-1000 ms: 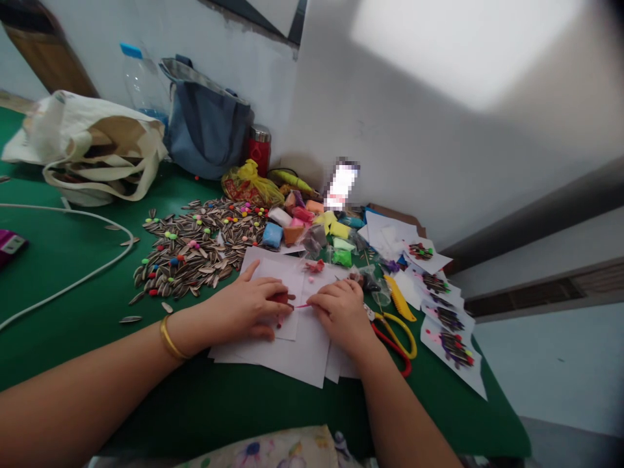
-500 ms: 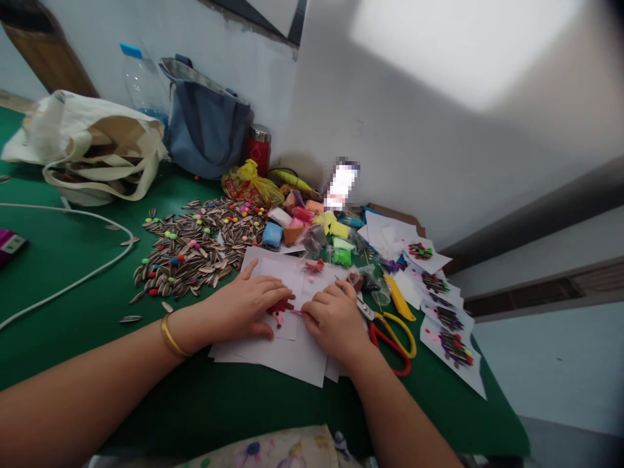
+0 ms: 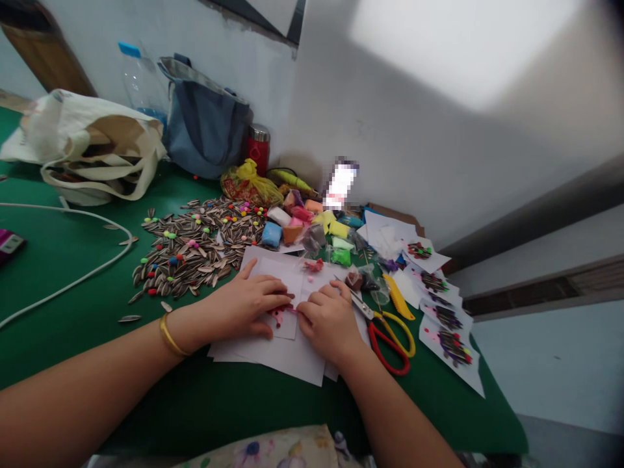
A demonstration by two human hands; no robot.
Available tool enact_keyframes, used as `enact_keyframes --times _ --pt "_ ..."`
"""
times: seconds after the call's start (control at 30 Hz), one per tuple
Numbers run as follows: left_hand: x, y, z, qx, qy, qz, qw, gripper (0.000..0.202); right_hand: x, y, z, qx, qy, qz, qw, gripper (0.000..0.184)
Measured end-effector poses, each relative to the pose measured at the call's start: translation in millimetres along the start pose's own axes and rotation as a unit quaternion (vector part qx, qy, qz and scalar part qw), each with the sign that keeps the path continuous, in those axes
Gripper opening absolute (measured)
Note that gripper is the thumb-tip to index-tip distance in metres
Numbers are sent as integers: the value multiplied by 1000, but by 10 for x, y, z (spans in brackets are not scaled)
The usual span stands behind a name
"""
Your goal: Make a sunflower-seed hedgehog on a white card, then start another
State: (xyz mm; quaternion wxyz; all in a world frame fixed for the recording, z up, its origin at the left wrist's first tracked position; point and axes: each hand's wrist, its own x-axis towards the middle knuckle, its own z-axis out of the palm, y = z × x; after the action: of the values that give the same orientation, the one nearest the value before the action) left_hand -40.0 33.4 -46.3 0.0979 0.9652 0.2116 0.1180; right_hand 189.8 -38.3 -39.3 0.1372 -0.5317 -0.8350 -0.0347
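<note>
My left hand (image 3: 242, 305) lies on a small white paper square (image 3: 287, 325), fingers curled down over a red clay piece (image 3: 279, 314) on it. My right hand (image 3: 327, 320) is closed in a pinch right beside it, its fingertips at the clay piece; what they hold is too small to name. Both hands rest on a stack of white paper sheets (image 3: 292, 357) on the green table (image 3: 73, 292). A gold bangle (image 3: 169, 338) is on my left wrist.
Red and yellow scissors (image 3: 390, 338) and a yellow knife (image 3: 398, 298) lie right of my hand. Sunflower seeds with coloured clay beads (image 3: 195, 250), clay packets (image 3: 302, 227), finished seed pictures (image 3: 446, 325), bags (image 3: 97, 149), a red flask (image 3: 258, 149) and a white cable (image 3: 63, 286) surround them.
My right hand has slid left towards my left hand, uncovering the scissors. The thin pink strand seen between the hands is no longer visible. My left hand stays in place.
</note>
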Motion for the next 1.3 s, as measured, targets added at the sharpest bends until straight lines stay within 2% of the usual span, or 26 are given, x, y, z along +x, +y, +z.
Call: enact_keyframes --times 0.23,0.57,0.73,0.9,1.3 --pt "1 -20 22 16 3 24 1000 52 -11 120 -74 29 -1 42 999 13" --pt "-3 6 20 24 -10 11 1000 59 3 55 -69 6 -28 -3 1000 13" --pt "4 29 -12 21 -8 10 1000 58 0 70 -76 32 -26 15 999 11" --pt "14 62 -53 25 -7 18 1000 59 -6 102 -59 32 -9 60 998 12" --pt "22 97 -51 27 -2 23 999 55 14 -70 59 0 -52 78 996 12"
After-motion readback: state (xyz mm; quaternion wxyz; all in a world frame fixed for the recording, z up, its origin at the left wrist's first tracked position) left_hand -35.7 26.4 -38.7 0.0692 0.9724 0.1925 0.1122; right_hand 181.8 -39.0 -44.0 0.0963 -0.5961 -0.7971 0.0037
